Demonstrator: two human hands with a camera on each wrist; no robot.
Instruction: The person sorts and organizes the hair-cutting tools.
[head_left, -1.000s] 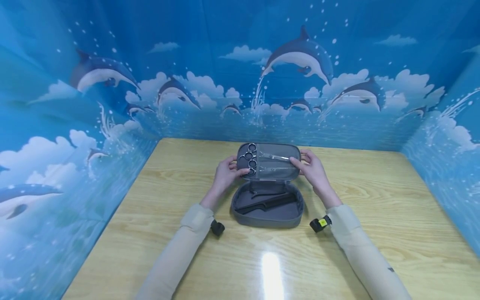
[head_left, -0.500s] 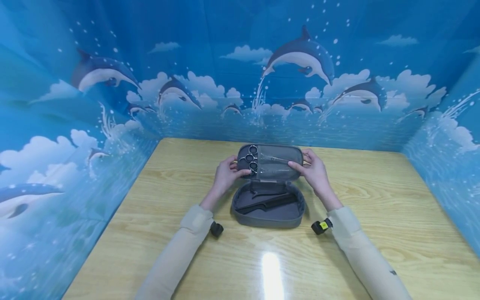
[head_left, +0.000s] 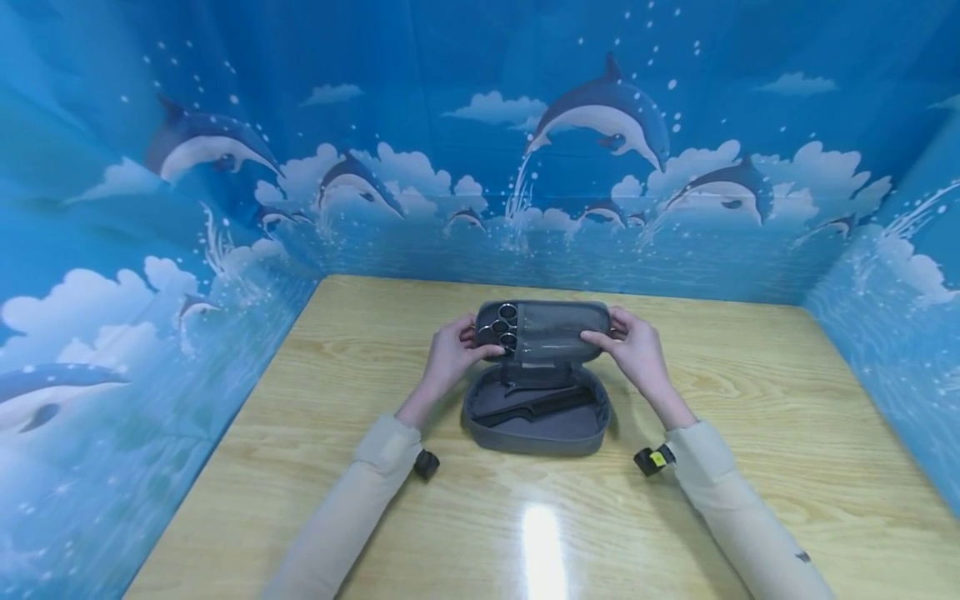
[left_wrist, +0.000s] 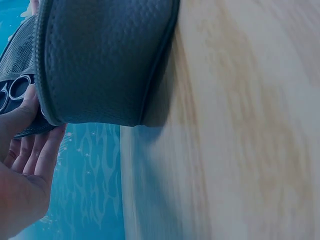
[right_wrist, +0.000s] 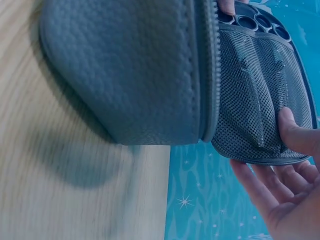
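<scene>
So, a grey pebbled leather-look zip case (head_left: 536, 446) is parked around the middle of the pale wood-grain tabletop (head_left: 787, 400), its base sitting flat with the mouth facing up. The grey rounded lid (head_left: 543, 303) is held tilted up behind the base, inside face toward the head camera, joined by a strip at the hinge.

Both ends of that lid are being held. One end is gripped by the left hand (head_left: 452, 352), thumb laid on the inner face right by the rings, fingers tucked round the back. The other end is pinched by the right hand (head_left: 637, 350) the same way, with its thumb pressed on the grey see-through mesh pocket (head_left: 558, 329) and its fingers spread behind the outer side.

Silver ring-handled scissors (head_left: 501, 327) are slotted into the pocket, rings poking out at the left-hand end. Down in the base, a long black comb-like tool (head_left: 536, 407) is laid at a slant; a slim dark piece seems to be lying behind it, though it's too small to be made out properly.

Beige long sleeves (head_left: 352, 508) are worn on both arms, small black wrist cameras (head_left: 427, 464) are strapped on, and everything is backed by a blue dolphin-print sheet (head_left: 480, 133).
</scene>
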